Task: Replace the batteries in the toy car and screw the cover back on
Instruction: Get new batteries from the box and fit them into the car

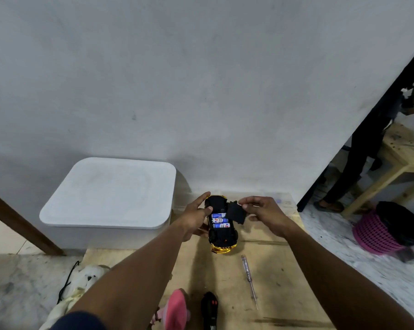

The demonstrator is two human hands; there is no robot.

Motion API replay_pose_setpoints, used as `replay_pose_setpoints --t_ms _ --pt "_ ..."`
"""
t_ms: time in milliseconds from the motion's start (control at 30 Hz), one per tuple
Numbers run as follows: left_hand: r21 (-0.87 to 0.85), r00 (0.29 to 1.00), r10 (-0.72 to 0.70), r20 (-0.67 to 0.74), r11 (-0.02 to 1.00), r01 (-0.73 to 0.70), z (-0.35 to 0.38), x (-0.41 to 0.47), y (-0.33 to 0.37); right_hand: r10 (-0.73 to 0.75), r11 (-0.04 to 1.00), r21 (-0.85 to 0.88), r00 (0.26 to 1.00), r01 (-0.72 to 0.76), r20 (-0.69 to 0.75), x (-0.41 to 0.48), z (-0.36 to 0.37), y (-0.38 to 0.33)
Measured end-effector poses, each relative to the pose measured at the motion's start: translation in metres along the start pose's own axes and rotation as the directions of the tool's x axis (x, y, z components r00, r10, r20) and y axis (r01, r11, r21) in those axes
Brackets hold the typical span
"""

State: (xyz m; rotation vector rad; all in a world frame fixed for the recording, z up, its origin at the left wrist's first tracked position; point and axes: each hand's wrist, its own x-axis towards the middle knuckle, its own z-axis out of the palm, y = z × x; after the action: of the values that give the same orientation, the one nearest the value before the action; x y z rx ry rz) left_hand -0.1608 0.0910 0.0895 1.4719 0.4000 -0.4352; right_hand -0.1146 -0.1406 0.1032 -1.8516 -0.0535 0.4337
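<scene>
Gripping toy car in curled left hand. Pinching cover in right hand fingertips, just beside batteries. Could slip loose, or sit crooked if pushed down tilted.

1. A white lidded box is standing against the grey wall, just left of the wooden table.
2. A pink basket with a black bag is sitting on the floor at the right.
3. A pink object and a black device with red buttons are lying at the table's near edge.
4. A person in dark trousers is standing beside a wooden bench.
</scene>
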Motion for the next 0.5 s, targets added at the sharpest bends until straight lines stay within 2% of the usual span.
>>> replay_pose_setpoints --t_ms 200,500 --pt "-0.016 0.999 0.008 0.038 1.0 -0.007 -0.001 -0.001 0.004 -0.109 0.983 -0.132 0.981 0.131 0.163 0.005 0.024 -0.029" --pt "-0.007 0.998 0.0 0.065 1.0 0.0 -0.004 -0.006 0.003 -0.09 0.931 -0.322 0.961 0.174 0.26 0.009 0.028 -0.027"
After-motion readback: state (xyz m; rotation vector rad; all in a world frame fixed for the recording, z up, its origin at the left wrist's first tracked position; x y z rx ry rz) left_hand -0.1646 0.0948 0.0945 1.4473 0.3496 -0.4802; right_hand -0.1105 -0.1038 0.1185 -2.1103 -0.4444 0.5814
